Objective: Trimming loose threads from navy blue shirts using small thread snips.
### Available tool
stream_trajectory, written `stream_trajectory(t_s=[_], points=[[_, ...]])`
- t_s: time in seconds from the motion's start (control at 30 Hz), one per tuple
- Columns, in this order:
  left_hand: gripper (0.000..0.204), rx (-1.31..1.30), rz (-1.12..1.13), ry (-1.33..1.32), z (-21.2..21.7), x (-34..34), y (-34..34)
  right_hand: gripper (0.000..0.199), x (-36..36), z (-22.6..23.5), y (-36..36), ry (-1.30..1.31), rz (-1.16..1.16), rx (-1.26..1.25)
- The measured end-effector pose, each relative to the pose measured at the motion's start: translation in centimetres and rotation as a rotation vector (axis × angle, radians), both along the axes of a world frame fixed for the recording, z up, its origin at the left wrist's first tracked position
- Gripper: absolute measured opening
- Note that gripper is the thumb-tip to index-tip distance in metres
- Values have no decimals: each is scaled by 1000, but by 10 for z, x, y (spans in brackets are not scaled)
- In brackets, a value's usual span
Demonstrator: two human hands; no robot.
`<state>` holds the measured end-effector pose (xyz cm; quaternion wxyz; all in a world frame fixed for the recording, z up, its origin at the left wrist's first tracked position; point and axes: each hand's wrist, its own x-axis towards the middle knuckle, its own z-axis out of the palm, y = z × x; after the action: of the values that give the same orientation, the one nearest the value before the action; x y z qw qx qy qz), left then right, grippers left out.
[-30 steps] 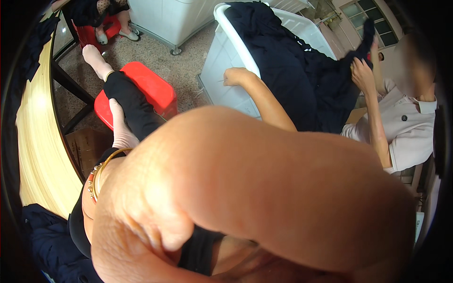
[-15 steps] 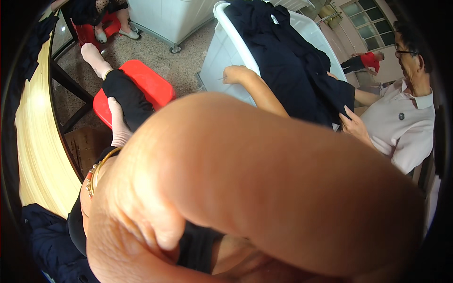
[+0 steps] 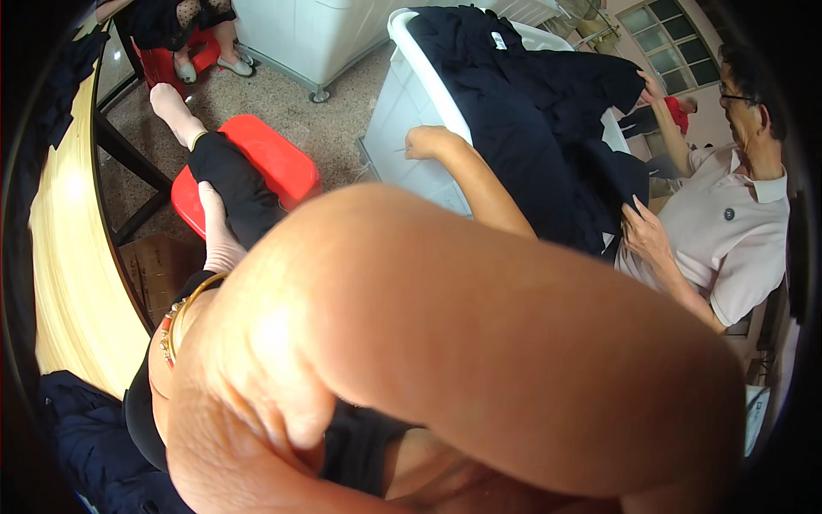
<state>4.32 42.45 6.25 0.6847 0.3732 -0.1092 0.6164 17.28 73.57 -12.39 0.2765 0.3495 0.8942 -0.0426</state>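
Observation:
My left hand (image 3: 411,317), very close to the camera, fills the lower middle, with gold and beaded bracelets (image 3: 178,321) at its wrist. Its fingers curve across the view, but their tips are hidden. Behind it my right hand (image 3: 432,143) reaches out beside the wall of a white plastic tub (image 3: 419,98). Those fingers are closed, with a thin bit showing at their tips that I cannot make out. Dark navy cloth (image 3: 531,128) hangs over the tub, just right of my right hand. A person on the right grips this cloth with both hands (image 3: 646,231).
A red plastic stool (image 3: 265,158) stands at left, with black-trousered legs and pink socks (image 3: 221,231) by it. Along the left runs a pale wooden table (image 3: 81,274); more navy cloth (image 3: 94,437) lies below. Behind are another white wheeled tub (image 3: 308,34) and a seated person's feet (image 3: 235,64).
The person on the right has raised one hand and pulled the navy cloth up and outward over the tub. My hands have barely shifted.

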Motion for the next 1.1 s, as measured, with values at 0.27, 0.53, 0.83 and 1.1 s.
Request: stream_trajectory(t_s=[0.27, 0.53, 0.83, 1.1], points=[[20, -7, 50, 19, 7, -9, -2, 30, -22, 28, -24, 34, -17, -47], [20, -153, 248, 136, 40, -36, 18, 32, 1, -44, 33, 33, 52, 30], [30, -342, 508, 29, 37, -71, 36, 34, -2, -8, 9, 13, 17, -42], [31, -431, 665, 80, 32, -78, 47, 34, -1, -9, 15, 3, 1, -37]])
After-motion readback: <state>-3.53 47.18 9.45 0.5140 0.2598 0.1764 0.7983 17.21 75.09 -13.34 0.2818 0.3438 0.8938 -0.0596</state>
